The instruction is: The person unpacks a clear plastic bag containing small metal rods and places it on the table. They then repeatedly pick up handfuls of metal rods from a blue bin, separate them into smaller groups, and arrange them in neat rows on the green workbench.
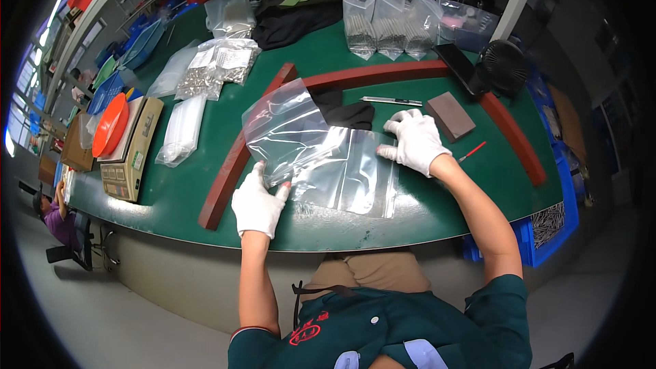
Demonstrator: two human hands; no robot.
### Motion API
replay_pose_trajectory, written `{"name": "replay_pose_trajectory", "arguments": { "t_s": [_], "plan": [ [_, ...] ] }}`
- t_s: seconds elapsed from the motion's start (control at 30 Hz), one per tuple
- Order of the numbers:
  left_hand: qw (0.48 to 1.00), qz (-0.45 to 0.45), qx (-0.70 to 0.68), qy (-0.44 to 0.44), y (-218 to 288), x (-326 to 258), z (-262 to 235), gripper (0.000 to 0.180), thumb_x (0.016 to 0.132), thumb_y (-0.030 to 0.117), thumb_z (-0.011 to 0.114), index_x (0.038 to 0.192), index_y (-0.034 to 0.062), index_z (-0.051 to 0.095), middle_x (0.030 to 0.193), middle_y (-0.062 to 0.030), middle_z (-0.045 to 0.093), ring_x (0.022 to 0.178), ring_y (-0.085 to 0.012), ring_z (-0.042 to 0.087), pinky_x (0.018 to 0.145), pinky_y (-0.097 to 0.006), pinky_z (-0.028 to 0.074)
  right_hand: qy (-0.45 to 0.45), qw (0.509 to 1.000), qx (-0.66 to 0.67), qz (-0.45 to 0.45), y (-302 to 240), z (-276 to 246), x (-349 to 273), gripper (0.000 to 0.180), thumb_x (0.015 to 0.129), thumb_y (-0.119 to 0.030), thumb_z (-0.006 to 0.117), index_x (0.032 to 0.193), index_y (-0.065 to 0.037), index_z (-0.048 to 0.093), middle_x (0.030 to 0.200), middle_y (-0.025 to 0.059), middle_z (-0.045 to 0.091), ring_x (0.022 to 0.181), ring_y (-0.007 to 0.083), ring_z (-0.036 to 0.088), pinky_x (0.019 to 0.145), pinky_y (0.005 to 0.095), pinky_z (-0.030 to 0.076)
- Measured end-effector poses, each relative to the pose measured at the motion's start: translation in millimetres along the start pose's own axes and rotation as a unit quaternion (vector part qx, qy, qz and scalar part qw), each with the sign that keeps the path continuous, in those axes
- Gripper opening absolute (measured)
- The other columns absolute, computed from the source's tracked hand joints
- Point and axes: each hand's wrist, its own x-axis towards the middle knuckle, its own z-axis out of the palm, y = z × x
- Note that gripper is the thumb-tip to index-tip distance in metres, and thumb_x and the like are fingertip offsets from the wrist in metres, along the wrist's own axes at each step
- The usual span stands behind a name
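Clear plastic bags, apparently two overlapping, lie creased on the green table before me: an upper-left bag [283, 119] and a lower-right bag [342, 174]. Glare hides where one ends and the other begins. My left hand [257, 206], in a white glove with bare fingertips showing, rests at the left edge of the plastic, thumb and fingers apart. At the right edge, the thumb of my white-gloved right hand [415, 142] touches the bag while the fingers stay spread above it. Beyond that hand lie a utility knife [391, 101] and a brown block [450, 116].
Dark red bars [229, 181] frame the work area. Filled bags [389, 27] stand at the back; parts bags [219, 65] and a scale [126, 150] with an orange bowl [111, 125] are left. A black fan [504, 67], red-handled tool [473, 151] and blue bin [526, 239] are right.
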Motion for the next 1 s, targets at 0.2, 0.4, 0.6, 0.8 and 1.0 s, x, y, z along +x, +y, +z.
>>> {"name": "replay_pose_trajectory", "arguments": {
  "t_s": [0.2,0.4,0.6,0.8,1.0],
  "plan": [
    [0.997,0.042,0.055,0.015,-1,-11,-3,0.065,0.064,0.029,0.074,0.119,0.0061,0.048,0.093,-0.0109,0.058,0.085,-0.0252,0.057,0.077,-0.035,0.042,0.024,0.992,0.122,0.016,2,-6,-5,0.016,0.070,-0.021,0.063,0.077,-0.007,0.061,0.076,0.0086,0.061,0.079,0.0267,0.056,0.073,0.0364,0.044],
    [0.965,0.213,-0.107,0.110,53,-45,-25,0.054,0.057,0.019,0.078,0.103,0.0044,0.055,0.090,-0.0119,0.056,0.079,-0.0286,0.054,0.072,-0.037,0.044,0.107,0.864,0.467,0.156,6,-17,-44,0.018,0.077,-0.017,0.061,0.087,-0.002,0.060,0.067,0.0058,0.060,0.060,0.0116,0.056,0.056,0.0265,0.043],
    [0.914,0.358,-0.186,0.032,122,-66,23,0.055,0.060,0.012,0.073,0.109,0.0036,0.051,0.099,-0.0146,0.055,0.091,-0.0308,0.053,0.077,-0.037,0.044,0.119,0.541,0.807,0.202,-28,11,-97,0.025,0.083,-0.017,0.061,0.100,0.000,0.055,0.080,0.0011,0.060,0.065,0.0048,0.054,0.055,0.0174,0.043],
    [0.899,0.404,-0.160,0.058,123,-74,36,0.039,0.060,-0.006,0.061,0.097,0.0044,0.057,0.085,-0.0110,0.055,0.075,-0.0294,0.054,0.065,-0.036,0.044,0.026,0.735,0.646,0.207,-55,15,-137,0.018,0.083,-0.018,0.060,0.085,0.000,0.062,0.083,0.0055,0.063,0.070,0.0115,0.058,0.061,0.0248,0.045],
    [0.916,0.386,-0.102,0.047,126,-88,32,0.044,0.063,-0.001,0.061,0.106,0.0056,0.055,0.093,-0.0115,0.053,0.080,-0.0294,0.052,0.069,-0.037,0.042,0.156,0.790,0.574,0.149,-56,17,-129,0.014,0.078,-0.011,0.059,0.084,0.001,0.062,0.080,0.0112,0.061,0.068,0.0190,0.059,0.063,0.0288,0.046]
  ]
}}
